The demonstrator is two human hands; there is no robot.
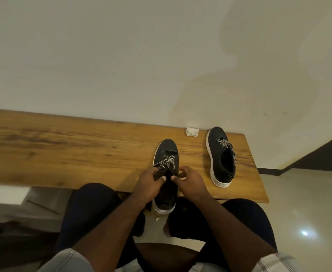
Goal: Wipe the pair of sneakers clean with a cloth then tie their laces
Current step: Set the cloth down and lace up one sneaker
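Note:
Two black sneakers with white soles and black-and-white patterned laces sit on a wooden bench [66, 146]. The near sneaker [166, 152] lies in front of me, its heel hanging over the bench's front edge. My left hand [151, 182] pinches a lace at the left side of its opening. My right hand [190, 183] is curled at the right side of the opening, and the lace in it is hidden by the fingers. The other sneaker [221, 156] rests untouched to the right. A small crumpled white cloth [191, 132] lies by the wall behind them.
A pale wall rises right behind the bench. The bench's right end stops just past the far sneaker, with glossy tiled floor [308, 213] beyond. My knees in dark shorts sit below the bench's front edge.

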